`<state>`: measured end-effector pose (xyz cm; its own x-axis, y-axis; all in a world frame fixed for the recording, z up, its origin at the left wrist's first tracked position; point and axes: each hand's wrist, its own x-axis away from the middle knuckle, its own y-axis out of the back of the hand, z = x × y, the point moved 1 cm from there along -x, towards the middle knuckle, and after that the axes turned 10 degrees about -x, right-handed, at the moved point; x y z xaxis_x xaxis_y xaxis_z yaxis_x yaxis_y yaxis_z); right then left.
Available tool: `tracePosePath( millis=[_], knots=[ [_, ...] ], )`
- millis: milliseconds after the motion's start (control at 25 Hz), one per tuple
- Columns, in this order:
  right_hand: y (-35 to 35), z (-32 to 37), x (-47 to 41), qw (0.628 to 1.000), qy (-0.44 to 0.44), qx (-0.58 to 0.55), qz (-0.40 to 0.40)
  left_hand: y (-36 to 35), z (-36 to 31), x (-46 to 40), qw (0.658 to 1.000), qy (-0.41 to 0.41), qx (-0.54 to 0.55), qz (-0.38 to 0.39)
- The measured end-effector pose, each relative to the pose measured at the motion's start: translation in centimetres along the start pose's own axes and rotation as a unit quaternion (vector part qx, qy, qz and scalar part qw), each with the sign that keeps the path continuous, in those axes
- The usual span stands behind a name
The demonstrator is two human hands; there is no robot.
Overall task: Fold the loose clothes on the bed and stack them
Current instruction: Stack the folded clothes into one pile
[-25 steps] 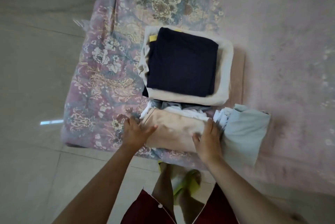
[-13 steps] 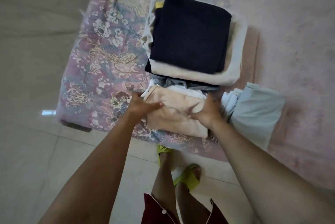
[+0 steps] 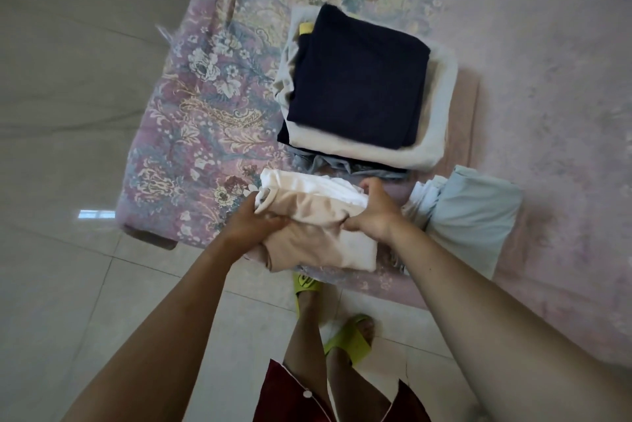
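the folded beige garment (image 3: 318, 237), with a white piece (image 3: 307, 187) tucked along its far edge, sits at the near edge of the bed (image 3: 205, 121), its near part overhanging toward the floor (image 3: 68, 114). the left hand (image 3: 254, 221) grips its left end, fingers (image 3: 273, 221) curled shut over the fabric; the right hand (image 3: 374, 213) pinches the right end, thumb raised at the far side and fingers closed into the cloth. just beyond the fingers lies the stack of folded clothes (image 3: 362, 100): a dark navy piece (image 3: 355, 86) on top, a cream layer beneath, grey and dark edges peeking out below. just right of the right hand's fingers, a pale blue garment (image 3: 472, 213) lies loosely folded on the pink bedcover. left of the left hand's fingers the cover shows a floral pattern. below the hands, feet in lime-green slippers (image 3: 349, 339) stand on the tiled floor.
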<state>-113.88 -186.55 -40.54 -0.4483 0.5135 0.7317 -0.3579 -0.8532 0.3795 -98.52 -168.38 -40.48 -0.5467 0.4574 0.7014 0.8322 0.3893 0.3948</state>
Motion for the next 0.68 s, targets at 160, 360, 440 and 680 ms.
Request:
tracePosePath(
  millis=[160,360,440,680],
  knots=[
    [3.7,3.2,3.0,0.998,0.056,-0.023,-0.002,2.9,-4.4,2.5,0.993,-0.116,-0.018,-0.027],
    [13.0,9.4,3.5,0.971,0.171,-0.156,-0.063,4.9,-15.6,1.3,0.977,-0.209,0.021,-0.019],
    [15.9,11.6,1.3,0.953,0.204,-0.184,-0.126,5.1,-20.0,-1.4,0.971,-0.234,0.044,-0.026],
    [15.0,11.9,-5.1,0.956,0.078,0.104,-0.264,3.4,-22.4,-9.2,0.882,-0.059,-0.428,-0.189]
  ],
)
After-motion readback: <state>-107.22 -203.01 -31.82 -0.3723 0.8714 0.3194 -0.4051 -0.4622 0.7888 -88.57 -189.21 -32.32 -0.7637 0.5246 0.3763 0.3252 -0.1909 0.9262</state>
